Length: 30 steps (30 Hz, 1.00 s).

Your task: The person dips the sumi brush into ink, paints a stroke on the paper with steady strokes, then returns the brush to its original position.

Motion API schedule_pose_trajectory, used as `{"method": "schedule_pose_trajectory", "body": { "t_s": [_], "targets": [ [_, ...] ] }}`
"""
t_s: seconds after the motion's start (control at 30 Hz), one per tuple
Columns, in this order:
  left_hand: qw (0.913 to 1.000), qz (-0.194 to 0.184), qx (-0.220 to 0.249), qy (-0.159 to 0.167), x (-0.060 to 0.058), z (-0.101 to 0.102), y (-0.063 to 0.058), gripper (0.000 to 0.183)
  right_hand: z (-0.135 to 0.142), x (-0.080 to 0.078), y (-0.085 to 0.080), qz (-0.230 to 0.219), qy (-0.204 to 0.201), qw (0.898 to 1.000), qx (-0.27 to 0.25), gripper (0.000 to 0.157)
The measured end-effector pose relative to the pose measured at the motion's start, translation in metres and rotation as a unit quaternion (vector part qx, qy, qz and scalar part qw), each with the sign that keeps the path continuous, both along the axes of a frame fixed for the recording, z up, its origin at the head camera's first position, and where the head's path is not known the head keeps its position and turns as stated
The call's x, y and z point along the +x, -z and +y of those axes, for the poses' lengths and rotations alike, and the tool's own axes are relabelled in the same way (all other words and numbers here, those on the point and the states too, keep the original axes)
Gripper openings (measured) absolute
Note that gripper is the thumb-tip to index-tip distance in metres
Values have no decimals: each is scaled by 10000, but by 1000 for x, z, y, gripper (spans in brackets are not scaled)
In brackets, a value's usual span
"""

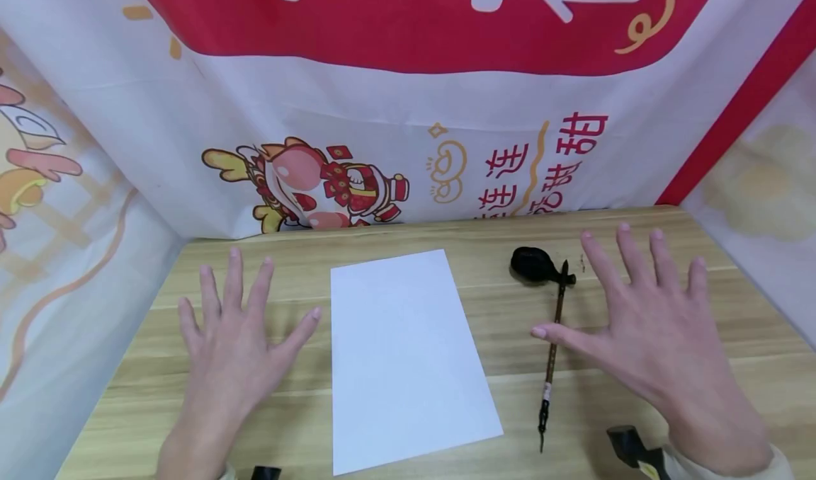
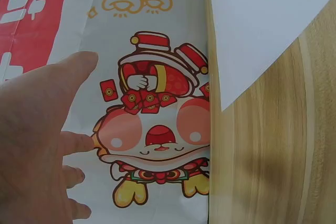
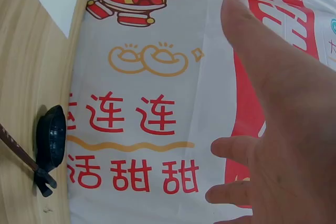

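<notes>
Both hands are held up over the table with fingers spread, holding nothing. My left hand (image 1: 232,352) is left of a blank white sheet of paper (image 1: 408,360), its thumb toward the paper's left edge. On the other side, my right hand (image 1: 656,331) is nearest to a slim brown writing brush (image 1: 556,331), and its thumb overlaps the shaft in the head view. The brush's far end lies across the short handle of a small black ink dish (image 1: 534,264). In the right wrist view, the dish (image 3: 51,137) shows a hollow, glossy inside.
A wood-grain table (image 1: 287,409) carries these things. Behind it hangs a white and red printed cloth (image 1: 408,98) with cartoon figures and writing. More printed cloth (image 1: 70,310) closes off the left side, and pale cloth (image 1: 758,204) the right.
</notes>
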<state>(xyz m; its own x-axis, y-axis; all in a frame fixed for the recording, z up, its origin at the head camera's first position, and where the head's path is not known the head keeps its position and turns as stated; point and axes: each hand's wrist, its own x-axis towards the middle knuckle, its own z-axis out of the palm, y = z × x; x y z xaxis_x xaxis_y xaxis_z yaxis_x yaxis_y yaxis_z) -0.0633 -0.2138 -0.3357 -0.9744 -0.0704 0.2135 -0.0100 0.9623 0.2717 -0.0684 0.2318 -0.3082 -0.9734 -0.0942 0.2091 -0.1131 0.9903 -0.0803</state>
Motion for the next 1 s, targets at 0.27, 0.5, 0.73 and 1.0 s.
{"method": "schedule_pose_trajectory", "body": {
  "t_s": [0.27,0.5,0.73,1.0],
  "targets": [
    [9975,-13,508,483,4,10,16,97,7,4,3,183,-254,9994,-125,129],
    [9935,6,1026,485,10,10,32,92,13,8,12,302,-505,9971,-475,128],
    [9931,-53,1104,391,11,8,35,91,15,9,11,490,-539,9938,-841,124],
    [9857,-475,1360,869,10,18,48,76,17,4,26,874,-925,9744,-1853,104]
  ]
}}
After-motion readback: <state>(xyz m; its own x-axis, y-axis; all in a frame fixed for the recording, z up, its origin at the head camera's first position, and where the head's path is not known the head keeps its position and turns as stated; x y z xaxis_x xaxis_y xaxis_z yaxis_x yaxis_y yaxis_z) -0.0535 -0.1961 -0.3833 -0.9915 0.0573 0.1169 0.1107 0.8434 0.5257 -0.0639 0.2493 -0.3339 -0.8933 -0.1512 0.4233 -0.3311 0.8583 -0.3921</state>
